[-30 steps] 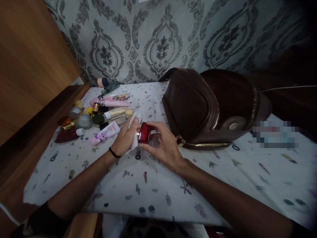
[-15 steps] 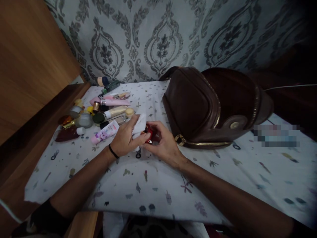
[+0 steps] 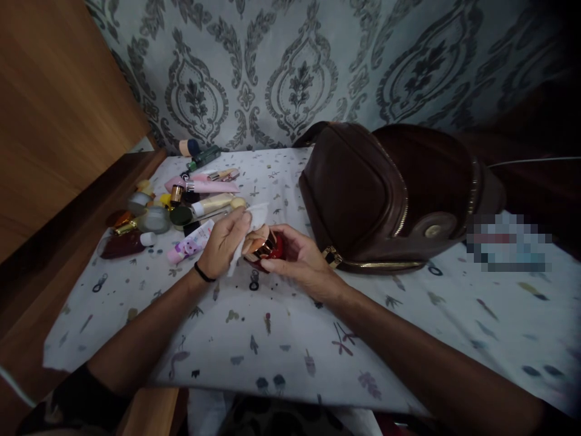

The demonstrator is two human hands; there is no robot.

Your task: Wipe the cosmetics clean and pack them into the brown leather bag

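Red bottle is off the counter, left of the bag, copper end facing away from the bag. Right hand: part closed, fingers and thumb round the bottle, on its bag side. Left hand: mostly closed on white tissue, at the copper end; can't tell if the tissue touches. Farther left of the bag: pink tube, jar, dark bottle, lying near each other.
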